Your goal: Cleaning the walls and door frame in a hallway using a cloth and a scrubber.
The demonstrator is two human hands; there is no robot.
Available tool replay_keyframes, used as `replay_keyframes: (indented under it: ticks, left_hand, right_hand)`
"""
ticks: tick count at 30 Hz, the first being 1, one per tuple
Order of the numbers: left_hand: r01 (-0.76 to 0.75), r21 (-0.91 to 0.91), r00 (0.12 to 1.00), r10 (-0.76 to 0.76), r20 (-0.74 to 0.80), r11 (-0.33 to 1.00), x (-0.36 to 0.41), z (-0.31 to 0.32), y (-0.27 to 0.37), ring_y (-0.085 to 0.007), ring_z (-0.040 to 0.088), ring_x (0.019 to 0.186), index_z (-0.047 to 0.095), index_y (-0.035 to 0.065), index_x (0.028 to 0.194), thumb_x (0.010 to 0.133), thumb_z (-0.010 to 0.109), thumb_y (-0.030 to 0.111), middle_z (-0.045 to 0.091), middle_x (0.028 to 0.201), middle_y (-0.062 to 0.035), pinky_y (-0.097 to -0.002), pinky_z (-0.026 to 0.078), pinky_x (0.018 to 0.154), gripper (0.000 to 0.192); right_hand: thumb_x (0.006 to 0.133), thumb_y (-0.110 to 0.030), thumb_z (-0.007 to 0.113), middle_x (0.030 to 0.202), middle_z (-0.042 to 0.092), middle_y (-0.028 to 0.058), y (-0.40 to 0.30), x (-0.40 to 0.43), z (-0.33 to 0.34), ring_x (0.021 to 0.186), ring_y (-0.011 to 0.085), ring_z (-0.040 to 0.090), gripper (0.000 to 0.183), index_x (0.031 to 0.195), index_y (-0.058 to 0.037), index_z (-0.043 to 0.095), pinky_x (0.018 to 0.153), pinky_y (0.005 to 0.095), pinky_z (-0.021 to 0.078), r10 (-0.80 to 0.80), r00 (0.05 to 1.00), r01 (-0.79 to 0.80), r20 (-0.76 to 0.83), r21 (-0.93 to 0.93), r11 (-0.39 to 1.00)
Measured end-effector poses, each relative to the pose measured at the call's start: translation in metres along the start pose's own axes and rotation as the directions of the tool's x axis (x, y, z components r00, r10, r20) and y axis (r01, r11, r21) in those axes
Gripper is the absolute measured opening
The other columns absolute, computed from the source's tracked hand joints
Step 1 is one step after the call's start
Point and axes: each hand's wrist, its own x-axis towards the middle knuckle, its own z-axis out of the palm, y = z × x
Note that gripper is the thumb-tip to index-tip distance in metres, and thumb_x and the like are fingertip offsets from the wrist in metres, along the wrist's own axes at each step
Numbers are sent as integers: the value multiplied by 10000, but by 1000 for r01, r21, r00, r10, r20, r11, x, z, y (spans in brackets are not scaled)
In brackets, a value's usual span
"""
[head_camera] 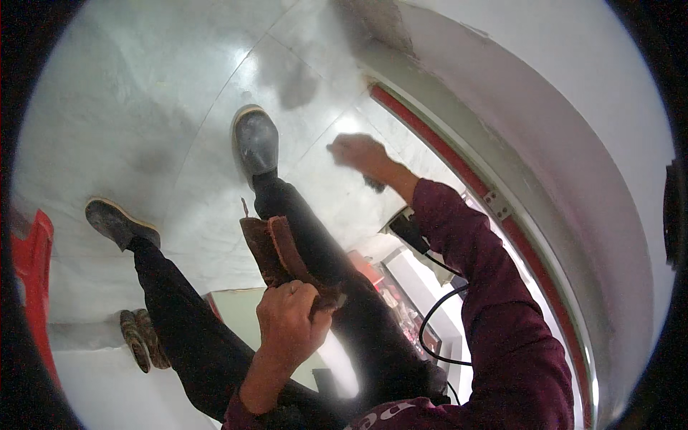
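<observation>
My left hand (290, 322), low in the middle of the view, grips the lower end of a folded piece of brown leather (263, 247). The leather lies along my dark trouser leg, its rough edge folded over and a thin brown strip rising by its far tip. Farther up and to the right, my right hand (357, 153) is held away from the leather with its fingers curled, blurred. A small dark, fuzzy thing (374, 184) shows just below that hand; whether the hand holds it cannot be told.
My dark shoes (257, 142) rest on the pale tiled floor (177, 97). A red plastic object (37, 258) stands at far left, near a pair of patterned shoes (141, 338). At right are a black cable (424, 322), a tray of small items (400, 306) and a red-edged door track (446, 150) beside the wall.
</observation>
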Motion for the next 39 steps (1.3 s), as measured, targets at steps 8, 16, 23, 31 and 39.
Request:
replay_keyframes:
  ticks: [8,16,23,31,39]
  left_hand:
    - [15,-13,1000,-15,8,1000,6,8,14,-293,491,537,466,41,623,592,559,128,471,576,-114,-399,359,495,131]
    - [337,-584,870,-481,-106,739,-61,-24,5,-110,458,641,484,-12,730,733,444,98,475,656,-28,-259,381,597,117]
    - [28,-81,993,-37,-110,996,-160,-78,114,-160,485,695,494,-12,782,738,466,99,508,719,-86,-276,390,643,123]
    - [-504,125,828,437,351,855,-234,-109,259,-255,509,712,498,-8,795,711,465,76,516,774,-136,-310,398,680,124]
    - [-589,193,755,450,477,784,-258,-112,262,-213,522,805,543,18,938,782,460,78,554,884,-83,-298,420,705,186]
  right_hand:
    - [744,-289,501,698,575,138,31,-33,-14,673,280,572,255,770,-37,532,608,393,443,126,985,-127,-117,-9,992]
    - [741,-227,562,713,563,28,-114,-154,-9,658,111,507,235,877,-38,528,600,262,423,275,961,-221,43,717,661]
    - [745,-241,527,973,548,109,-212,-266,-11,870,188,523,313,968,-20,530,780,311,408,-55,965,247,-258,812,528]
    - [829,-361,395,1084,428,66,-341,-378,-17,882,155,440,454,1174,-67,396,712,284,388,-296,726,663,-620,746,62]
    - [746,-236,512,658,480,-18,-355,-417,-23,622,97,419,224,754,-12,512,556,283,367,32,539,842,-842,540,17]
